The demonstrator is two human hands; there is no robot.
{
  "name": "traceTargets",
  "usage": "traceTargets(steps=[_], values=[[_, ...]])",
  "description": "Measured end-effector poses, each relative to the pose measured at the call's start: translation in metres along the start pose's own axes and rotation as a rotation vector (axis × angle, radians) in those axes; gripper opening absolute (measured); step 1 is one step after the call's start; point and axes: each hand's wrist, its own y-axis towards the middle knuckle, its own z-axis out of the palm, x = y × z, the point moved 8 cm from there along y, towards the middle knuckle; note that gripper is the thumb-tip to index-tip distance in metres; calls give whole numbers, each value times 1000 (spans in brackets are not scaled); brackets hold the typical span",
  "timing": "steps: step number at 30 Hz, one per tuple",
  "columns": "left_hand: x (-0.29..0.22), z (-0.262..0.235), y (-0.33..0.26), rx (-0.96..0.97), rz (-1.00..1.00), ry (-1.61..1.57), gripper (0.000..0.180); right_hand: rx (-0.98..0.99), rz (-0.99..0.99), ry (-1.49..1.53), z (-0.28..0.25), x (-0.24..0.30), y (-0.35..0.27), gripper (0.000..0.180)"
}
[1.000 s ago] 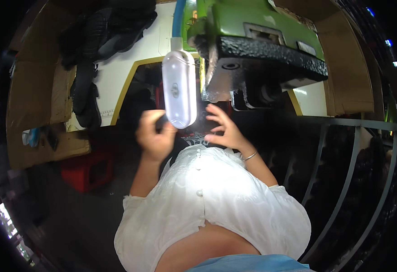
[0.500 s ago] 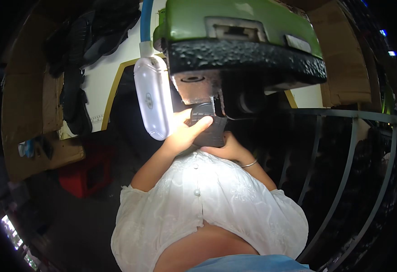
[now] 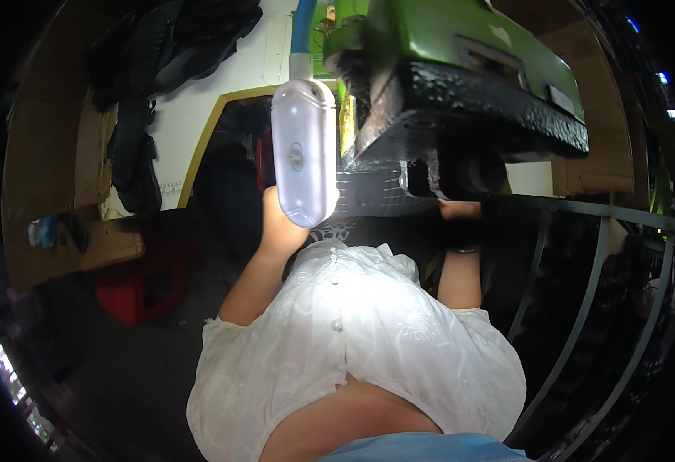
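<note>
A dark, grid-patterned piece that looks like a black shoe sole (image 3: 372,194) lies crosswise under the head of a green machine (image 3: 461,46). At its left end is my left hand (image 3: 278,225), whose fingers are hidden behind a lit oval lamp (image 3: 303,154). My right hand (image 3: 461,209) reaches up under the machine's black lower part, beyond the right end of the sole. Shadow and the machine cover most of its fingers, so its grip does not show.
Several black soles or slippers (image 3: 133,146) lie on the white tabletop (image 3: 206,69) at the left, beside cardboard (image 3: 45,146). A red stool (image 3: 141,289) stands low at the left. At the right runs a grey metal rack (image 3: 596,277).
My hands have moved apart, the right one outward to the right. The sole has turned crosswise beneath the machine. Machine and lamp appear farther right in the view.
</note>
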Motion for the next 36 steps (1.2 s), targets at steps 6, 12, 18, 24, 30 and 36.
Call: traceTargets(steps=[6,12,18,24,30,36], values=[[-16,-55,2,-70,189,-159,21,33,-52,-94,73,6,-2,34],[37,-56,11,163,39,271,33,120,-89,-331,96,5,9,27],[8,46,8,200,99,208,25,186,5,-369,83,-17,19,28],[1,64,6,156,-136,-227,30,205,148,-411,61,-13,-10,32],[7,40,0,-6,-18,-147,34,140,335,-259,-15,-24,-29,27],[1,5,0,-5,136,118,41,78,72,-93,-3,0,-1,24]])
